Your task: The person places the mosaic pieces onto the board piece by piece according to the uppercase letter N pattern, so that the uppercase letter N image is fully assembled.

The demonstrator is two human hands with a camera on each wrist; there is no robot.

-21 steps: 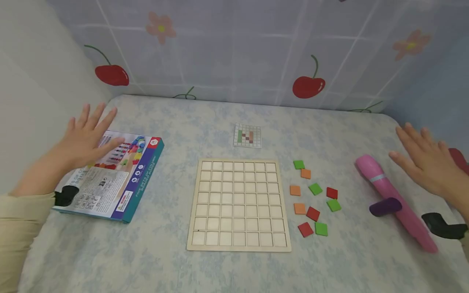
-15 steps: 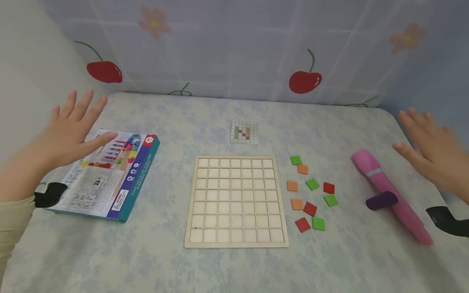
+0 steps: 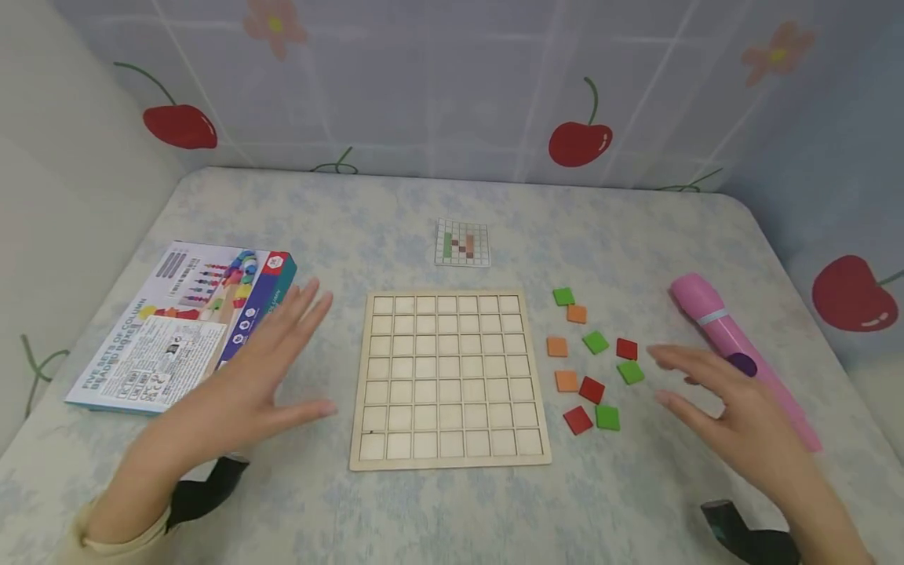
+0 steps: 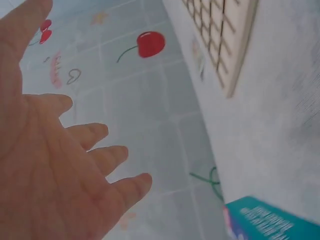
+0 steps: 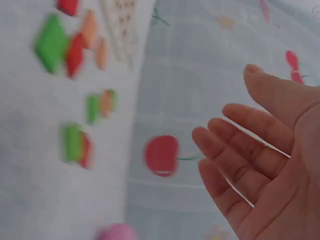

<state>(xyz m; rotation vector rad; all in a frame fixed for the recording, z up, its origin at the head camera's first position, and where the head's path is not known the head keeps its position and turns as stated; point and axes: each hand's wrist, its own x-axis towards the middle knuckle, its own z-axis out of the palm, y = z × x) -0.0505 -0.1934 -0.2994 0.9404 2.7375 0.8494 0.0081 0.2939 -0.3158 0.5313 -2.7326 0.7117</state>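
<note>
Your right grip [image 3: 738, 424] is wide, its fingers loosely bent, near the tiles [image 3: 595, 341]. Your left grip [image 3: 243, 388] is wide too, fingers spread, between the box [image 3: 176, 302] and the board [image 3: 452, 377]. The ten green, orange and red tiles lie scattered right of the board, flat on the tabletop [image 3: 438, 518]. Beyond the board lies the card [image 3: 462, 243]; farther right, a pink stick [image 3: 723, 326].
</note>
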